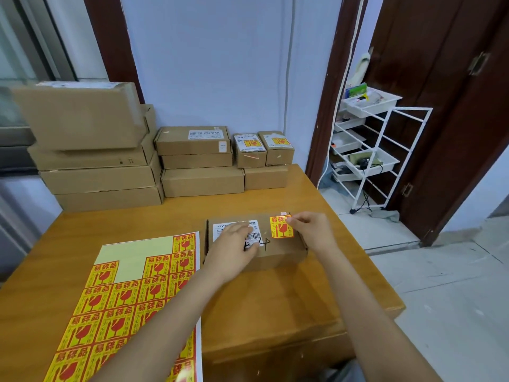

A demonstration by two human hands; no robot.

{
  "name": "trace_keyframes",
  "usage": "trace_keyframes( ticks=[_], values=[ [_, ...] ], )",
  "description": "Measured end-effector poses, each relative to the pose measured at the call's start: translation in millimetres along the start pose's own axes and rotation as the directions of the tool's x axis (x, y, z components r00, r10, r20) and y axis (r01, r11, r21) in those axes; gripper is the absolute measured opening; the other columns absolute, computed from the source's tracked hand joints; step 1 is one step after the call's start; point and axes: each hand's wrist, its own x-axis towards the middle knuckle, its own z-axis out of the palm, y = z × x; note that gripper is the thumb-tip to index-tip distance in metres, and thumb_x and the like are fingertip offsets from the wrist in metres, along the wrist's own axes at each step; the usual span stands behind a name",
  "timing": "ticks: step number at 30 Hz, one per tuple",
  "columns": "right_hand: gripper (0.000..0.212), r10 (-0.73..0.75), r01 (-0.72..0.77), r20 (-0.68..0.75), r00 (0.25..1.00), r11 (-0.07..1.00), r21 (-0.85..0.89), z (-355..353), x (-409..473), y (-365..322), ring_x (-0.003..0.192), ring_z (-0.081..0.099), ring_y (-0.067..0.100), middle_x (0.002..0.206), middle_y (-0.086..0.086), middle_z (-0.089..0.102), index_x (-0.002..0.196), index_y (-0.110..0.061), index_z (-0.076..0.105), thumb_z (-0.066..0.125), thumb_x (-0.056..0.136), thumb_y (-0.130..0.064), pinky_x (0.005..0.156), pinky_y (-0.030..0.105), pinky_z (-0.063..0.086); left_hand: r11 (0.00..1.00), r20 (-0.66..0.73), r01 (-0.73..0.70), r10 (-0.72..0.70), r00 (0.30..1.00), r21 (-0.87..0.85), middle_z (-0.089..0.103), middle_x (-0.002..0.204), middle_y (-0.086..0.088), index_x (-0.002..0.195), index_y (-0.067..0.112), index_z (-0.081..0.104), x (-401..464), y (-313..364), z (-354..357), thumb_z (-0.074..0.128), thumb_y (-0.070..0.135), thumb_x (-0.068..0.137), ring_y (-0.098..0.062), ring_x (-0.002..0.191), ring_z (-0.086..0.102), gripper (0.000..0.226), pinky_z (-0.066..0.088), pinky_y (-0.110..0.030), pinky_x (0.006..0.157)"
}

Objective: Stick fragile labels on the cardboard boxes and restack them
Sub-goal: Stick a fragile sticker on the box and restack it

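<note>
A small cardboard box lies flat on the wooden table, a bit right of the middle. Its long side runs from left to right, and its top faces up. A white shipping label with a barcode is on the top, and black pen marks are written beside it.

The left hand lies flat on the box top with its fingers nearly straight, pressing down on the white label. The right hand pinches the top right corner of a yellow and red fragile label between thumb and finger. This label sits on the right end of the box top, and it is tilted a little. I cannot tell how much of it is stuck down.

A big sheet of fragile labels lies on the table to the left of the box, partly under the left arm. Some spots near its top are bare.

At the back of the table, by the wall, stand stacks of cardboard boxes. 2 small boxes on the right of them have yellow labels on top. A white wire rack stands on the floor by the door.
</note>
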Motion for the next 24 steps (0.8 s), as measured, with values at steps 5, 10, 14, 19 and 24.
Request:
trace_keyframes(
  ticks=[5,10,14,19,24],
  values=[
    [0.021,-0.006,0.008,0.047,0.999,0.999,-0.040,1,7,-3,0.087,0.062,0.017,0.093,0.006,0.068,0.106,-0.013,0.068,0.068,0.085,-0.019,0.062,0.017,0.042,0.999,-0.098,-0.049,0.049,0.994,0.010,0.051,0.133,0.003,0.130,0.016,0.052,8,11,-3,0.049,0.028,0.094,-0.013,0.126,0.039,0.038,0.038,-0.028,0.096],
    [0.028,-0.009,0.018,0.081,0.997,0.994,-0.110,9,13,-5,0.087,0.064,0.023,0.085,0.009,0.066,0.110,-0.013,0.063,0.070,0.083,-0.020,0.071,0.028,0.047,0.992,-0.170,-0.127,0.127,0.977,0.007,0.057,0.116,0.002,0.119,0.015,0.061,7,20,6,0.052,0.029,0.092,-0.016,0.113,0.046,0.031,0.042,-0.030,0.089],
    [0.028,-0.002,0.011,0.079,0.997,0.993,-0.117,11,14,-2,0.087,0.063,0.020,0.093,0.010,0.068,0.111,-0.013,0.062,0.069,0.084,-0.019,0.061,0.019,0.044,0.988,-0.209,-0.151,0.155,0.965,0.036,0.058,0.116,-0.001,0.112,0.014,0.065,0,14,14,0.051,0.030,0.087,-0.019,0.112,0.048,0.033,0.045,-0.032,0.089],
    [0.024,-0.020,0.030,0.072,0.997,0.990,-0.140,12,13,-1,0.085,0.063,0.019,0.089,0.007,0.066,0.109,-0.015,0.062,0.068,0.086,-0.019,0.060,0.018,0.044,0.978,-0.178,-0.173,0.192,0.965,0.119,0.060,0.116,-0.008,0.105,0.013,0.069,-3,14,14,0.046,0.031,0.086,-0.025,0.111,0.054,0.034,0.048,-0.036,0.084],
    [0.022,-0.059,0.070,0.060,0.996,0.979,-0.189,13,9,0,0.074,0.059,0.012,0.070,-0.005,0.058,0.109,-0.014,0.062,0.064,0.088,-0.017,0.056,0.016,0.042,0.974,-0.146,-0.170,0.191,0.971,0.147,0.066,0.111,-0.009,0.096,0.012,0.073,-3,15,14,0.048,0.027,0.084,-0.027,0.109,0.059,0.032,0.052,-0.038,0.082]
  ],
)
